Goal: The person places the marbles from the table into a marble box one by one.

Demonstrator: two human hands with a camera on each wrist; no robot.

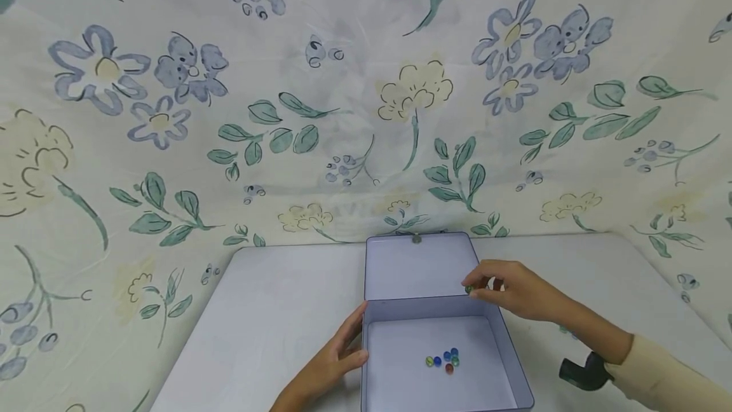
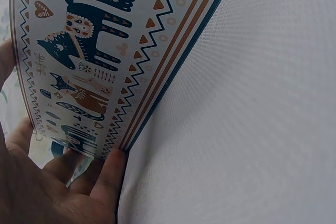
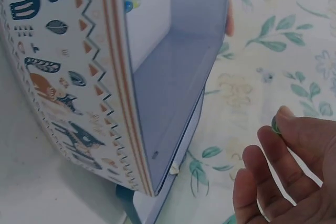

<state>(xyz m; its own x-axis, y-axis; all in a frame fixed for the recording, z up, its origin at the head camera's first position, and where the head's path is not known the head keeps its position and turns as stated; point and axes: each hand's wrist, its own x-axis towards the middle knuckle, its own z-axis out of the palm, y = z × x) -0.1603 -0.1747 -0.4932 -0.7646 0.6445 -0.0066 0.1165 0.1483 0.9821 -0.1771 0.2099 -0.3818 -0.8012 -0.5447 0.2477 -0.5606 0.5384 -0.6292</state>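
A metal tin box [image 1: 374, 361] stands with its hinged lid [image 1: 420, 269] swung back at the far side. Several glass marbles [image 1: 448, 369], blue, green, yellowish and red, lie together on its floor. Above the box's far right corner, in front of the lid, my right hand [image 1: 517, 291] pinches a green marble [image 3: 275, 125] between thumb and forefinger. Extended fingers of my left hand [image 1: 334, 361] rest against the box's left outer wall, which shows printed animals [image 2: 84, 56] in the left wrist view.
The box stands on a white table [image 1: 286, 310]. Behind it hangs a floral cloth [image 1: 354, 113]. A black wrist mount [image 1: 583, 372] sits by the right sleeve [image 1: 669, 374]. Small coloured things [image 1: 567, 332] are partly hidden behind the right forearm.
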